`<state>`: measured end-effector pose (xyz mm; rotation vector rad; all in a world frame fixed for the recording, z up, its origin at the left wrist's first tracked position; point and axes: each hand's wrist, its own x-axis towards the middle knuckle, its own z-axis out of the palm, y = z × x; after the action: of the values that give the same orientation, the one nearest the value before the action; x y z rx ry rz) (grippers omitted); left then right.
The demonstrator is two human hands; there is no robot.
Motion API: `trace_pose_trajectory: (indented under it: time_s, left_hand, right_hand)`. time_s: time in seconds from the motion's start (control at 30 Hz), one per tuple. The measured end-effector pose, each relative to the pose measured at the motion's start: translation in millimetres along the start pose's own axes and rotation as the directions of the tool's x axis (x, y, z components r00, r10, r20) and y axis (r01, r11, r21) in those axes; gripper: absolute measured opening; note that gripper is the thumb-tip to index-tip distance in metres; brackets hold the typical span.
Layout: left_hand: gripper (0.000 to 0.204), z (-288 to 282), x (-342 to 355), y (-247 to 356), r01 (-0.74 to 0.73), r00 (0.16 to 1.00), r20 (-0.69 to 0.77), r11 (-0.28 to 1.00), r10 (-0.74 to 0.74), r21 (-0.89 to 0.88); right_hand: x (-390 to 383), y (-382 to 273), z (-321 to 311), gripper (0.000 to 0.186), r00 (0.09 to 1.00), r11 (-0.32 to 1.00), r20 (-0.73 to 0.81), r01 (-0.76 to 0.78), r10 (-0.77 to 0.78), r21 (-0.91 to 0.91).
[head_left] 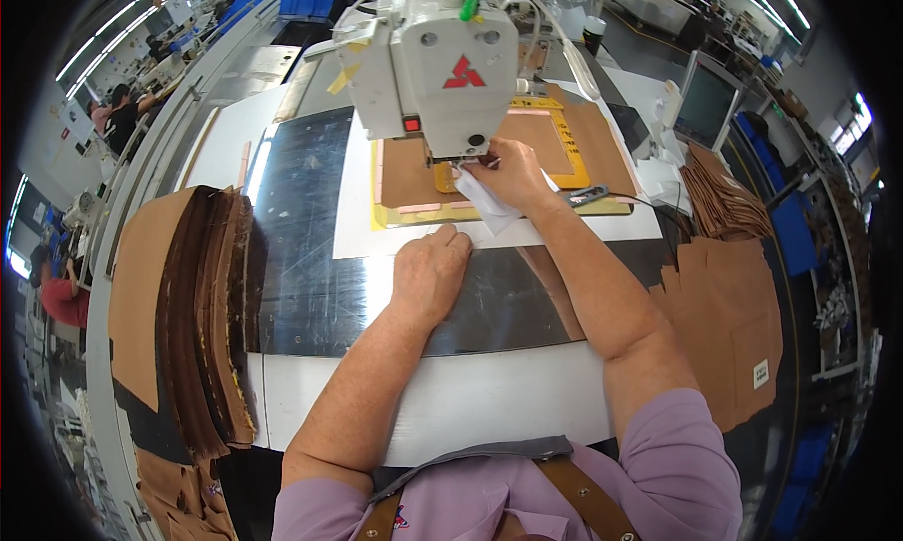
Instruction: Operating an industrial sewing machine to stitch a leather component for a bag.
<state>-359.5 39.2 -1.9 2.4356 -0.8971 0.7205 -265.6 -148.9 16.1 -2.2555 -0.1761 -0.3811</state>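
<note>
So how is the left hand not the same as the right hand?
The left hand is nearer the person; the right hand is farther off, just under the sewing machine's head. The left hand is curled, with nothing seen in it; the right hand seems to hold a thin white piece. Both are bare.

**A Sewing Workshop, Busy Along Its Rows**

A bulky white sewing machine is standing over the far edge of the worktable. Piles of brown panels are lining the surface's left and right edges. Strip lights are glowing overhead, and other people are occupying benches beyond the left edge.
</note>
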Motion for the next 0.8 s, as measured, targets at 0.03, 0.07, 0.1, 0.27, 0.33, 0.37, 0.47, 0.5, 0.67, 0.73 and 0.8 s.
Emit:
trace_pose_trajectory:
  time_s: [0.03, 0.07, 0.1, 0.27, 0.33, 0.37, 0.47, 0.5, 0.67, 0.73, 0.8]
  left_hand:
    - [0.005, 0.1, 0.0, 0.5, -0.019, 1.000, -0.010, 1.000, 0.019, -0.009]
    - [0.006, 0.8, -0.7, -0.6, -0.024, 1.000, -0.004, 1.000, 0.024, -0.010]
    - [0.006, 2.5, -1.6, -2.0, -0.021, 1.000, -0.011, 1.000, 0.021, 0.005]
    - [0.006, 2.0, -5.7, -5.9, 0.005, 1.000, 0.003, 1.000, -0.005, -0.019]
    - [0.007, 2.4, -5.1, -5.9, -0.002, 1.000, 0.005, 0.999, 0.003, -0.034]
    - [0.007, 3.1, -5.0, -7.0, -0.015, 1.000, -0.005, 0.999, 0.015, -0.035]
    - [0.008, 4.1, 1.4, -0.4, -0.051, 0.998, -0.024, 0.996, 0.050, -0.066]
    - [0.009, 3.7, 1.9, -0.6, -0.044, 0.999, -0.029, 0.997, 0.042, -0.064]
    - [0.009, -2.6, -2.1, -6.5, 0.006, 1.000, -0.001, 0.999, -0.006, -0.052]
    - [0.009, -2.6, -1.4, -3.5, -0.002, 1.000, 0.006, 0.999, 0.002, -0.050]
    - [0.009, -3.2, 0.0, -0.7, 0.019, 1.000, 0.020, 0.999, -0.019, -0.047]
  right_hand:
    - [-0.3, 0.4, -0.6, 0.029, 1.000, 1.000, 0.004, 0.018, -0.018, 0.009]
    - [-0.4, 2.3, 0.1, 0.028, 1.000, 1.000, -0.004, 0.028, -0.028, 0.007]
    - [-0.4, 3.9, -1.3, 0.027, 0.999, 0.999, -0.014, 0.034, -0.034, 0.004]
    - [3.2, 13.1, -24.4, 0.018, 0.993, 0.988, -0.017, 0.117, -0.119, -0.102]
    - [4.4, 23.7, -40.1, 0.016, 0.989, 0.994, -0.121, 0.071, -0.081, -0.086]
    - [6.3, 28.6, -45.7, 0.014, 0.974, 0.998, -0.224, 0.025, -0.039, -0.063]
    - [27.0, 68.7, -65.8, 0.014, 0.899, 1.000, -0.437, 0.022, -0.014, 0.014]
    - [28.0, 81.8, -75.5, 0.015, 0.842, 0.997, -0.538, 0.068, -0.043, 0.028]
    - [20.7, 52.3, -113.4, 0.016, 0.698, 0.973, -0.711, 0.095, 0.086, 0.211]
    - [9.4, 44.2, -139.7, 0.015, 0.664, 0.971, -0.738, 0.073, 0.123, 0.228]
    - [7.7, 47.1, -170.6, 0.015, 0.635, 0.968, -0.770, 0.154, 0.058, 0.199]
